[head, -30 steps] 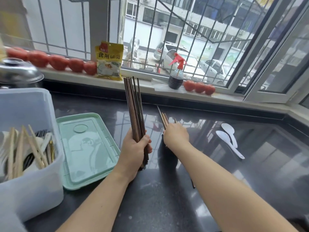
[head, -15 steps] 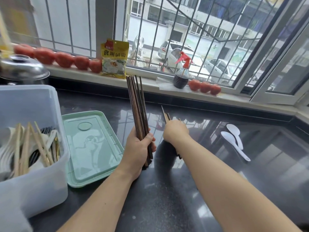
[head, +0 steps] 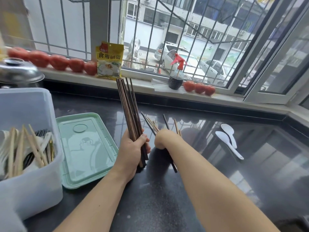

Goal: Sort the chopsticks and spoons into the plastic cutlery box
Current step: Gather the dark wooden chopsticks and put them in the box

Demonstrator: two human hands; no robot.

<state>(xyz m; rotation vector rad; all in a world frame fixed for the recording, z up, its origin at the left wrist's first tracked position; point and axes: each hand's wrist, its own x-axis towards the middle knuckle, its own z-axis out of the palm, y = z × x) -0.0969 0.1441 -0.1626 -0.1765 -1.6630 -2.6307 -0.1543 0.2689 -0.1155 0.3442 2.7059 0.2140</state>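
Two bare forearms reach in from the near edge over a dark, glossy tabletop (head: pixel 167 206). The left hand (head: pixel 133 148) has its fingers (head: pixel 144 138) clenched round a bundle of dark brown chopsticks (head: pixel 128 104), held nearly upright with its lower ends on or just above the tabletop and its tops leaning slightly left. Just beside it, the right hand (head: pixel 164 138) is curled round a smaller, splayed bunch of chopsticks (head: pixel 151 125), some dark and some pale wood; their tips fan out past the knuckles and one dark end pokes out below the wrist, but the fingers themselves are hidden behind the hand. At the left edge stands the translucent plastic cutlery box (head: pixel 30 181), already holding pale wooden chopsticks, white spoons and some darker utensils standing at a slant. Touching its right side lies a pale green lid (head: pixel 87 148), flat on the tabletop. Well apart to the right, two white spoons (head: pixel 229 139) lie side by side, handles towards the near right. Farther back on the left is a metal pot lid (head: pixel 18 71). Along the windowsill (head: pixel 142 84) run a row of tomatoes (head: pixel 58 61), a yellow food packet (head: pixel 109 60) standing upright, a dark spray bottle with a red trigger (head: pixel 175 77), and three more tomatoes (head: pixel 199 87) just beside it. Beyond the window bars, parked cars and buildings show.
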